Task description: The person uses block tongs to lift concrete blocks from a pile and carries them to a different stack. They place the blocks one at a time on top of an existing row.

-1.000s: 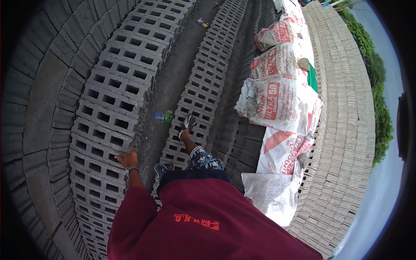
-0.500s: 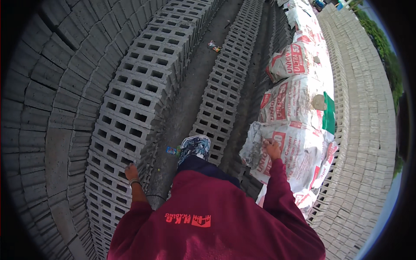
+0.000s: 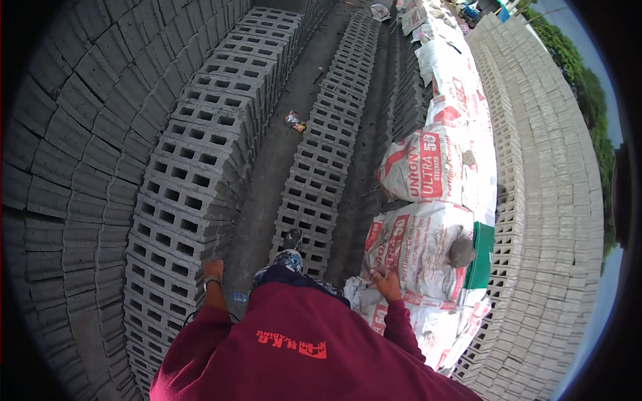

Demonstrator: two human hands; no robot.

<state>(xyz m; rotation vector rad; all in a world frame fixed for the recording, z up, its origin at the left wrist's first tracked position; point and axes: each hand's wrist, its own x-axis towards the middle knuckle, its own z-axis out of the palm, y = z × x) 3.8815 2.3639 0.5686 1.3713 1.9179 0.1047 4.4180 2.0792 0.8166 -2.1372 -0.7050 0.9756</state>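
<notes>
My left hand (image 3: 213, 269), with a band at the wrist, is at the inner edge of the left row of grey hollow blocks (image 3: 175, 220). Its fingers are too small and foreshortened to read, and whether it touches a block is unclear. On the other side, my right hand (image 3: 386, 284) is at the left part of a white and red paper cement bag (image 3: 421, 247). Its fingers look loosely bent and apart, with nothing visible held in them. My dark shoe (image 3: 292, 239) is on the middle row of hollow blocks (image 3: 321, 154).
Higher stacked blocks (image 3: 80, 140) rise at the far left. A dark ground strip (image 3: 264, 174) with scattered litter (image 3: 294, 121) lies between two rows. Stones (image 3: 463, 252) and a green sheet (image 3: 480, 254) lie on the bags. More blocks (image 3: 542, 200) stand at the right.
I have moved forward along the rows; bags, litter and blocks now appear nearer. My right hand is on a different part of the bags, and my left hand is farther along its row.
</notes>
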